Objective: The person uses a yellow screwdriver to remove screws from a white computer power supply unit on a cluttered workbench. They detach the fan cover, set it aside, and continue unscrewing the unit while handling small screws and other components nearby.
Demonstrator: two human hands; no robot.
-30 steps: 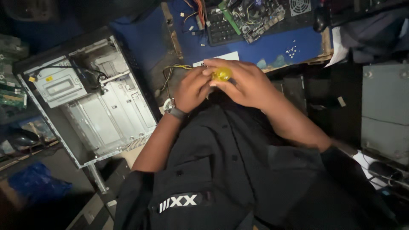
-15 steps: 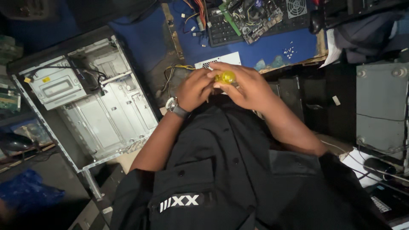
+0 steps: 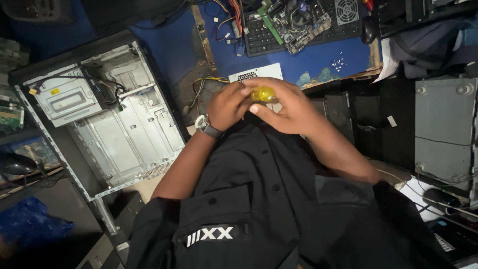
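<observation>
Both hands meet just in front of the person's chest, closed together around a small yellow screwdriver handle (image 3: 262, 93). The right hand (image 3: 289, 107) wraps it from the far side with thumb and forefinger pinching the translucent yellow part; the left hand (image 3: 226, 104), with a wristwatch (image 3: 203, 123) on its wrist, curls in against it from the near side, fingertips touching the same handle. Whatever shaft or tip the tool has is hidden under the fingers — I cannot tell which way it points.

By the look of it the handle is hard, smooth plastic: light, stiff, not fragile, but probably a little slippery in bare fingers. The rounded yellow body seems the place to grip, with the whole palm around it rather than the fingertips alone (a pinch would likely let it roll).

Just beyond the hands, partly covered by them, lies a pale vented metal box (image 3: 255, 73) with yellow wires (image 3: 206, 80) trailing off to the left of the left hand. Further out past the hands a keyboard (image 3: 261, 37) and a bare circuit board (image 3: 301, 20) rest on a blue mat (image 3: 318, 57), with a scatter of small screws (image 3: 338, 63) beyond the right hand. Well to the left of the left hand an opened computer case (image 3: 104, 124) lies on its side — its metal tray is exposed.
</observation>
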